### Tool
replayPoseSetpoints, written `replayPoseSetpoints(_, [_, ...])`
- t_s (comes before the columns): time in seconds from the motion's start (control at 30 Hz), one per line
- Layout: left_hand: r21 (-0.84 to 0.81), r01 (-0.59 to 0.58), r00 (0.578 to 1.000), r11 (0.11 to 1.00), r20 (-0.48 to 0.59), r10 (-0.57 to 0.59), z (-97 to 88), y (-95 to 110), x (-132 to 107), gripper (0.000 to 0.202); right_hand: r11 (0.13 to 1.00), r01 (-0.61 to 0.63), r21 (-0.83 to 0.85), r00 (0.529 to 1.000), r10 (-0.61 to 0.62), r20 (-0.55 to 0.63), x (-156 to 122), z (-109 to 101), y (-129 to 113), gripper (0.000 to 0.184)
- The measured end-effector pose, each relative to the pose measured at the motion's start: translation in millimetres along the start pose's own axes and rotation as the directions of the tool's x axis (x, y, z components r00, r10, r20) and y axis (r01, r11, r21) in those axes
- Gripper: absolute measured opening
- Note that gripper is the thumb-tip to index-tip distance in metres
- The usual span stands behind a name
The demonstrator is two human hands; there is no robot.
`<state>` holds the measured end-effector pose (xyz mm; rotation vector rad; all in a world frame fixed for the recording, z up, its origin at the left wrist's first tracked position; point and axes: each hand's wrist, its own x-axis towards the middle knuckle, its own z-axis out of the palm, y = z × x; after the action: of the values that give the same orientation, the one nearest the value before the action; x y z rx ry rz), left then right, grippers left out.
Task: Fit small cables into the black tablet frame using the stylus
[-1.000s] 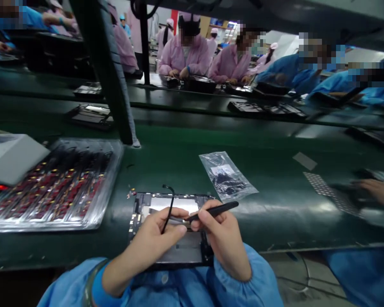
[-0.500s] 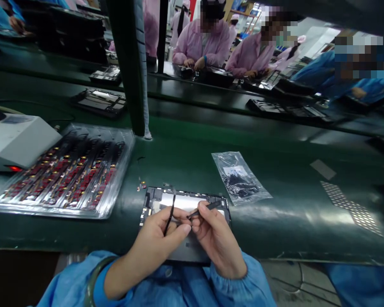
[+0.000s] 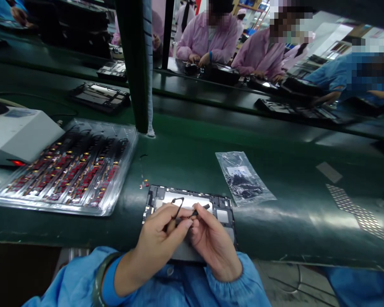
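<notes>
An opened tablet (image 3: 224, 209) lies at the near edge of the green belt (image 3: 185, 162), its inner frame and boards showing. My left hand (image 3: 161, 238) rests over its lower half and pinches a thin black flex cable (image 3: 178, 204) that loops up from the fingers. My right hand (image 3: 213, 243) sits beside it, fingers closed on a slim black tool (image 3: 201, 209) whose tip points at the cable. The two hands nearly touch above the tablet's middle.
A clear tray (image 3: 64, 170) of red-and-black parts lies on the left, a grey box (image 3: 16, 134) behind it. A small plastic bag (image 3: 243, 179) is to the right of the tablet. A dark post (image 3: 134, 64) stands behind. Other tablets and people in pink and blue coats fill the far side.
The black tool in my right hand has swung down from a long raised slant to a short tip near the cable. The cable's free end now curls lower. The view has shifted left.
</notes>
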<state>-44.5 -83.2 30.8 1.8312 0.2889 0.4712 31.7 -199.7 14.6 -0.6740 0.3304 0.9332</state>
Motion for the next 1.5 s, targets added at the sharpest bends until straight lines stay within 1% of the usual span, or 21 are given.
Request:
replayPoseSetpoints(0.1, [0.035,-0.045,0.998,0.998,-0.037,0.046,-0.3,0.4,0.0,0.009,1.000,-0.007,0.019,1.000,0.007,-0.014,0.0,1.9,1.8,0.023])
replayPoseSetpoints(0.23, [0.064,-0.095,0.993,0.993,-0.057,0.099,-0.4,-0.2,0.8,0.008,0.998,-0.010,0.059,0.999,0.012,-0.043,0.0,3.9,3.9,0.027])
replayPoseSetpoints(0.43, [0.063,-0.159,0.985,0.985,-0.060,0.163,0.1,-0.3,0.4,0.009,0.998,-0.012,0.068,1.000,0.013,-0.008,0.0,2.7,4.1,0.024])
replayPoseSetpoints(0.57, [0.059,-0.168,0.984,0.984,-0.051,0.171,-0.1,-0.7,0.1,0.008,0.997,-0.025,0.070,0.999,0.028,-0.043,0.3,2.0,4.3,0.026])
replayPoseSetpoints(0.67, [0.052,-0.151,0.988,0.987,-0.030,0.153,0.1,-3.3,-1.5,0.008,0.998,-0.028,0.060,0.994,0.034,-0.102,-0.7,3.6,5.5,0.032])
replayPoseSetpoints(0.73, [0.023,-0.095,0.995,0.995,-0.012,0.095,0.7,-5.9,-3.2,0.011,0.999,-0.020,0.035,0.993,0.024,-0.117,-1.8,4.4,4.2,0.034])
replayPoseSetpoints(0.77, [-0.007,-0.050,0.999,0.999,-0.001,0.050,1.2,-7.3,-3.9,0.014,1.000,0.003,0.008,0.993,-0.002,-0.117,-2.2,4.2,2.0,0.035])
replayPoseSetpoints(0.8, [-0.047,0.003,1.000,0.999,0.010,-0.003,1.6,-8.5,-4.4,0.017,0.998,0.053,-0.038,0.992,-0.057,-0.113,-2.0,3.3,-1.5,0.035])
replayPoseSetpoints(0.83, [-0.093,0.061,0.998,0.994,0.018,-0.059,2.1,-9.4,-4.4,0.019,0.984,0.138,-0.110,0.982,-0.150,-0.113,-1.2,1.5,-6.4,0.035])
replayPoseSetpoints(0.87, [-0.140,0.118,0.993,0.983,0.024,-0.115,2.5,-10.0,-4.1,0.021,0.944,0.252,-0.215,0.953,-0.280,-0.114,0.7,-1.0,-12.4,0.035])
replayPoseSetpoints(0.9, [-0.183,0.168,0.986,0.969,0.031,-0.165,2.9,-10.4,-3.3,0.021,0.864,0.366,-0.345,0.900,-0.423,-0.106,3.6,-4.3,-19.1,0.034])
replayPoseSetpoints(0.93, [-0.221,0.212,0.977,0.952,0.036,-0.209,3.3,-10.6,-2.3,0.022,0.754,0.449,-0.479,0.833,-0.547,-0.080,7.5,-7.9,-26.2,0.032])
replayPoseSetpoints(0.97, [-0.255,0.250,0.968,0.934,0.040,-0.248,3.7,-10.9,-1.2,0.023,0.636,0.490,-0.596,0.773,-0.633,-0.040,12.3,-11.6,-33.1,0.032])
replayPoseSetpoints(1.0, [-0.287,0.279,0.959,0.916,0.041,-0.279,4.1,-11.4,0.0,0.024,0.537,0.492,-0.685,0.736,-0.677,-0.002,17.7,-14.9,-39.2,0.032])
replayPoseSetpoints(1.03, [-0.319,0.305,0.950,0.898,0.041,-0.308,4.6,-12.3,0.9,0.027,0.468,0.471,-0.748,0.726,-0.688,0.027,23.5,-17.7,-44.3,0.033])
replayPoseSetpoints(1.07, [-0.350,0.327,0.942,0.878,0.043,-0.333,5.1,-13.4,1.7,0.029,0.427,0.443,-0.789,0.734,-0.677,0.046,29.2,-19.8,-48.0,0.034])
replayPoseSetpoints(1.1, [-0.380,0.346,0.933,0.858,0.045,-0.357,5.6,-14.9,2.3,0.032,0.404,0.417,-0.814,0.749,-0.660,0.056,34.7,-21.1,-50.4,0.036])
replayPoseSetpoints(1.23, [-0.449,0.394,0.910,0.802,0.068,-0.409,6.3,-19.4,3.2,0.036,0.351,0.363,-0.863,0.778,-0.624,0.073,49.3,-21.8,-50.9,0.039])
replayPoseSetpoints(1.43, [-0.441,0.373,0.917,0.816,0.041,-0.397,6.2,-18.9,5.1,0.035,0.269,0.336,-0.903,0.776,-0.623,0.103,52.5,-24.8,-46.6,0.035])
replayPoseSetpoints(1.5, [-0.436,0.372,0.918,0.819,0.044,-0.394,6.0,-18.8,5.5,0.035,0.225,0.328,-0.918,0.767,-0.630,0.120,52.7,-26.4,-45.6,0.034])
